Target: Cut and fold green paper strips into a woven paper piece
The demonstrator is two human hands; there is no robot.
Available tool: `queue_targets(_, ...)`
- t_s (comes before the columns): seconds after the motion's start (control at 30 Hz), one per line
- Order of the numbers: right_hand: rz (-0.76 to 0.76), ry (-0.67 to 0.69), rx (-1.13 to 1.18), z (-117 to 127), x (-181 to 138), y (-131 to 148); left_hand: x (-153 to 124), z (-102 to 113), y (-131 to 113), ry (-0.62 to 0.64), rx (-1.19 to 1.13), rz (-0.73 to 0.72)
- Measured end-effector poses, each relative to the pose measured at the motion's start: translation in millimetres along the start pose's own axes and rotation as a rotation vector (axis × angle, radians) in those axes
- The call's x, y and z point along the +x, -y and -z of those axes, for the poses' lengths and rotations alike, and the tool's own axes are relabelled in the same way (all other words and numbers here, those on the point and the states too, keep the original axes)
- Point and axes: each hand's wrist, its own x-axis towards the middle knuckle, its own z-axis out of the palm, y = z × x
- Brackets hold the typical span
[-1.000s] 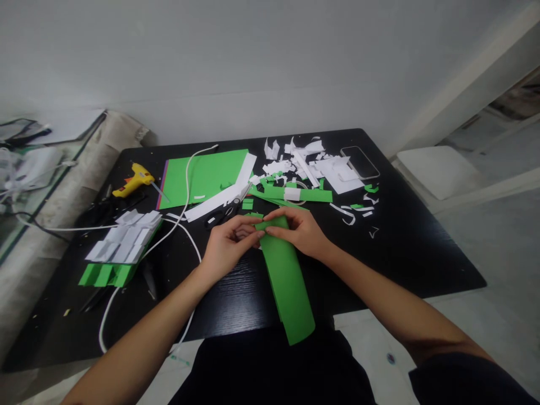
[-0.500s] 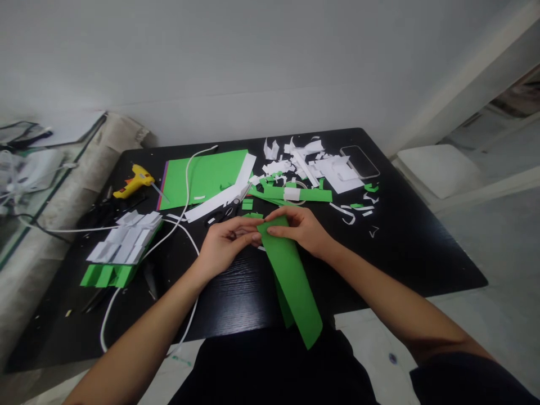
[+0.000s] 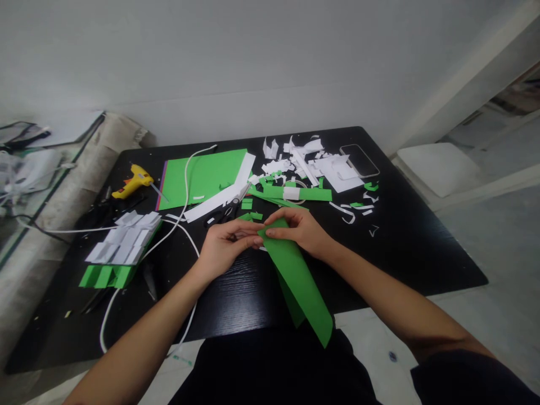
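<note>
A long strip of green paper (image 3: 297, 275), folded over on itself, hangs down past the table's front edge. My right hand (image 3: 301, 230) pinches its upper end, thumb on top and fingers behind. At the same end, my left hand (image 3: 228, 244) has its thumb and fingers closed at the strip's corner; the fingertips partly hide the contact. Just beyond my hands lie small green paper pieces (image 3: 247, 204) and black-handled scissors (image 3: 230, 211). A green paper strip with a white band (image 3: 312, 194) rests past my right hand.
On the black table (image 3: 405, 242), a yellow glue gun (image 3: 137, 181) and a green-and-white folded paper piece (image 3: 122, 247) sit left, with a white cable (image 3: 147, 253) looping around. Green sheets (image 3: 206, 174) lie behind; white scraps (image 3: 304, 160) and a phone-shaped object (image 3: 360, 160) are back right.
The strip's lower end has swung to the right, and its folds have spread slightly. Both hands stay nearly in place at its upper end.
</note>
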Motion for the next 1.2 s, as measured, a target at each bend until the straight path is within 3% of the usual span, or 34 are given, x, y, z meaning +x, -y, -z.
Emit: queue_targets(1.2, 0.024, -0.016, -0.048, -0.8, -0.1, 0.5, -1.2, -1.5, 0.1, -0.004, 0.000, 0.048)
